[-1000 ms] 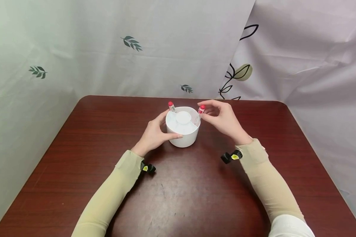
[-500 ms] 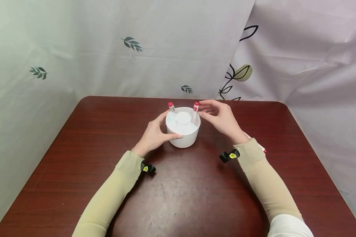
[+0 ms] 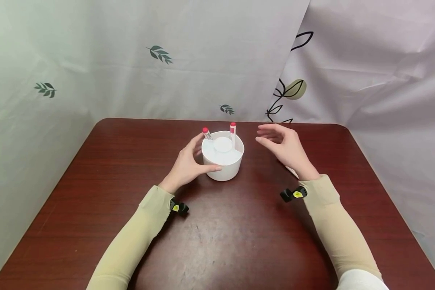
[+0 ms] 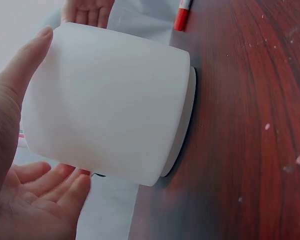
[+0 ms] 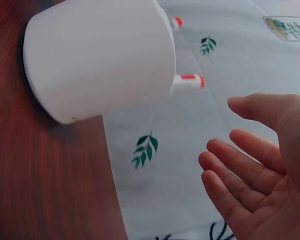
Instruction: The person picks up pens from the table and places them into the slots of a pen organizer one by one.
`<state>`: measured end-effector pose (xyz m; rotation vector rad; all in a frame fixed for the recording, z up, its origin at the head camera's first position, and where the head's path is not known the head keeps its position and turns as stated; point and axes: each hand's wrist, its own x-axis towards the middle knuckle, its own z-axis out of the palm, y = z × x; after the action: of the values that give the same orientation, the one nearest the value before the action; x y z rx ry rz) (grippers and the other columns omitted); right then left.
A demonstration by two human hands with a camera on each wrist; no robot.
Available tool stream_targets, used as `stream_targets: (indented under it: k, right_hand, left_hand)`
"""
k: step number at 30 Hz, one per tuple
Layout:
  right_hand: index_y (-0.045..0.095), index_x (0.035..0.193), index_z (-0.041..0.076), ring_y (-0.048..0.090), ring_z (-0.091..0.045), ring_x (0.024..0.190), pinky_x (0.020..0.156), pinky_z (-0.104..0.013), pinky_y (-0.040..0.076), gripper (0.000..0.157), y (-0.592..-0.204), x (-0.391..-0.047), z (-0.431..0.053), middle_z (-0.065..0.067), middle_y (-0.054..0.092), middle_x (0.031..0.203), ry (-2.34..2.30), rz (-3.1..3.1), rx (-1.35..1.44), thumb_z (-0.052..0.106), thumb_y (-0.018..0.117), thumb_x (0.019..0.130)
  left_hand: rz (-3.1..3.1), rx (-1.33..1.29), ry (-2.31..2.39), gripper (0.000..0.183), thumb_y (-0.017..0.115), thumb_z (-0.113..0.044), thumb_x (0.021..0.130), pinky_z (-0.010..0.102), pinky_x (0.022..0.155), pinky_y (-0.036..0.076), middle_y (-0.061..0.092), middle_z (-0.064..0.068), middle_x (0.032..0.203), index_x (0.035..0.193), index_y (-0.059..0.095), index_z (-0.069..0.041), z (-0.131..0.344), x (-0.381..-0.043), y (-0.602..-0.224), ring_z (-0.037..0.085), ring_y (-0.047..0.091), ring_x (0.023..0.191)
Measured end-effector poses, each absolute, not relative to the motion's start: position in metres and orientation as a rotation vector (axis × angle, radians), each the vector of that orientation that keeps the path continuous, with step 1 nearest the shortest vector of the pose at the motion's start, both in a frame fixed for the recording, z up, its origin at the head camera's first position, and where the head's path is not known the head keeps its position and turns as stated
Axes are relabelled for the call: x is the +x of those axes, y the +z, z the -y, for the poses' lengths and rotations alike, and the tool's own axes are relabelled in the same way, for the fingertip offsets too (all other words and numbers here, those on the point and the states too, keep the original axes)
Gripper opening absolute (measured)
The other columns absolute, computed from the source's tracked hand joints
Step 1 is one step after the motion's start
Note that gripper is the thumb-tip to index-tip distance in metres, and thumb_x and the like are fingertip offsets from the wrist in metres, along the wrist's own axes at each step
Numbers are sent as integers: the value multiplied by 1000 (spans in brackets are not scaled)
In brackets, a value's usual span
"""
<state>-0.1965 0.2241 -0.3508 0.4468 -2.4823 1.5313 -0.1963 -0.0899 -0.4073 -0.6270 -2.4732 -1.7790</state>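
Your left hand (image 3: 183,166) grips the white container (image 3: 227,170) at 8 o'clock; your right hand (image 3: 287,147), fingers wide, stands apart at 3 o'clock.

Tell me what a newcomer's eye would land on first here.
Probably the white round holder, bright against the dark red table, with the left hand gripping its left side. Next, two red-capped markers poke up at its far rim. The right hand hovers apart, holding nothing, to its right.
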Motion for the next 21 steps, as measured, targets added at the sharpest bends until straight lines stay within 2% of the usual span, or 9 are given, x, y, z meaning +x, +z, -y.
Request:
stream_targets:
  k: [3, 6, 10, 13, 21]
  right_hand:
    - [71, 126, 11, 69, -15, 101, 89, -27, 54, 34, -353, -190, -235, -12, 71, 117, 1535, 2480, 416, 19, 78, 93]
    - [69, 127, 8, 69, -17, 102, 89, -26, 54, 34, -344, -176, -241, -12, 71, 117, 1494, 2505, 387, 16, 76, 95]
    - [69, 128, 5, 69, -15, 100, 88, -21, 53, 34, -339, -162, -253, -13, 71, 116, 1421, 2527, 348, 13, 75, 95]
    - [70, 127, 8, 69, -11, 98, 86, -18, 53, 35, -350, -162, -271, -11, 72, 116, 1393, 2523, 308, 14, 77, 93]
    - [72, 125, 14, 70, -6, 93, 82, -15, 52, 34, -356, -152, -303, -8, 73, 113, 1326, 2533, 208, 21, 79, 93]
  left_hand:
    - [2492, -616, -1747, 115, 99, -27, 67, 30, 109, 42, 46, 2, 148, 159, 31, -16, 90, -197, -408, 18, 51, 132]
    - [2529, -602, -1718, 117, 99, -32, 66, 34, 111, 39, 40, 1, 153, 160, 30, -16, 90, -196, -408, 19, 48, 136]
    - [2560, -586, -1689, 117, 98, -40, 65, 42, 113, 38, 39, -2, 155, 160, 31, -23, 90, -196, -408, 21, 48, 136]
    - [2565, -586, -1667, 116, 98, -43, 64, 47, 113, 38, 40, -4, 155, 159, 32, -28, 89, -197, -408, 22, 48, 136]
    - [2558, -582, -1667, 116, 98, -43, 64, 45, 113, 37, 43, -4, 152, 159, 34, -23, 86, -197, -408, 18, 46, 136]
